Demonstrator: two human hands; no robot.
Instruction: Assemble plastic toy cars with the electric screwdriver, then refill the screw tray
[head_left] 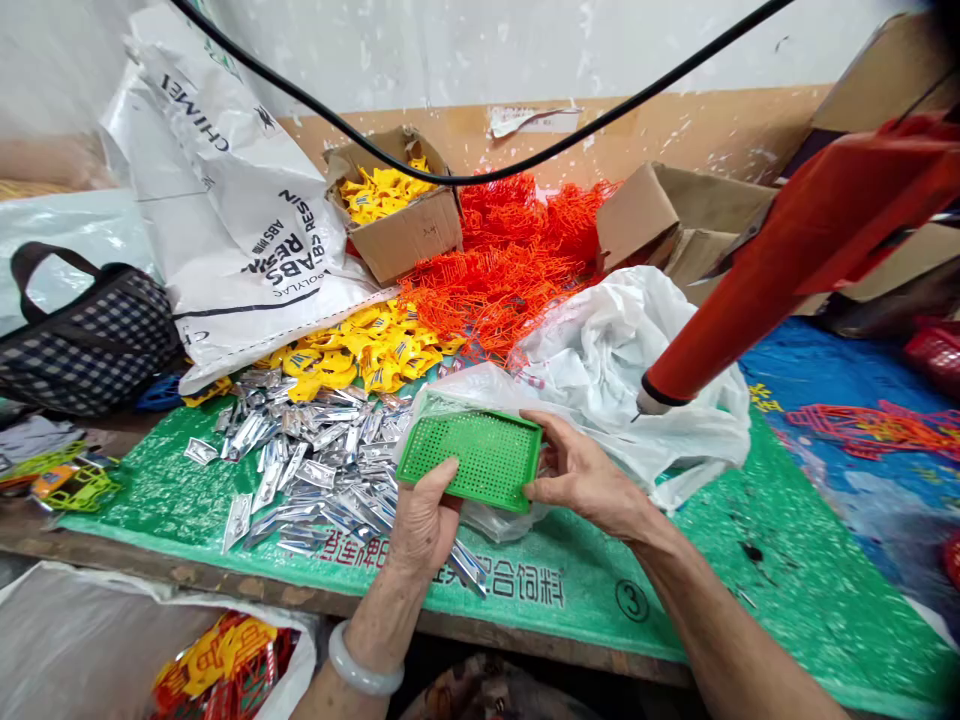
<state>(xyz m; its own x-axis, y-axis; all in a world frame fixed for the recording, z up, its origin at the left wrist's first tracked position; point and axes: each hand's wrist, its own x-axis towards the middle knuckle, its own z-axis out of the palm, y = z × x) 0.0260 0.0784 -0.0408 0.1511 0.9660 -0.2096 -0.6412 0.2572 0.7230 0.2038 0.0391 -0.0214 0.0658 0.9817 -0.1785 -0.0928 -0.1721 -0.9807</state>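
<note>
A small green perforated plastic tray (472, 452) is held between my two hands above the table, tilted so its dotted floor faces me. My left hand (429, 520) grips its lower left edge, thumb on top and fingers hidden underneath. At the tray's right end, my right hand (581, 475) pinches the rim between thumb and fingers. Beneath and behind the tray lies a clear plastic bag (495, 385). Many silvery flat parts (315, 470) are heaped left of my left hand. A red electric screwdriver (750, 280) hangs at the right, its tip above a white plastic bag (622, 340).
Yellow plastic parts (367, 350) lie behind the silvery heap, with more in a cardboard box (409, 235). Orange-red plastic frames (502, 270) pile up at the back. A white resin sack (240, 200) and a checkered bag (97, 335) stand left. A black cable (465, 180) sags across the top.
</note>
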